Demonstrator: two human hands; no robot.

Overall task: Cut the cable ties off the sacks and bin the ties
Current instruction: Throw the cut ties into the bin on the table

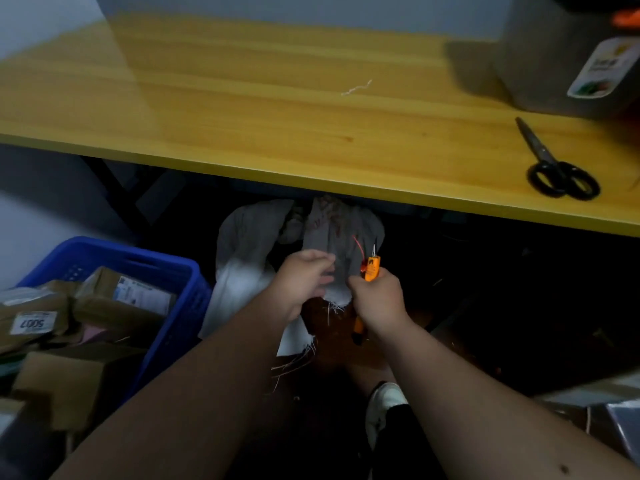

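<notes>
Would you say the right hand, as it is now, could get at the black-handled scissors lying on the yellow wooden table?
Probably not right away: the right hand grips orange-handled cutters below the table edge. The scissors lie uncovered above, so the path looks free once it lets go.

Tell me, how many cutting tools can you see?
2: black scissors lying on the yellow table, and orange cutters in the right hand. Others may be hidden.
</notes>
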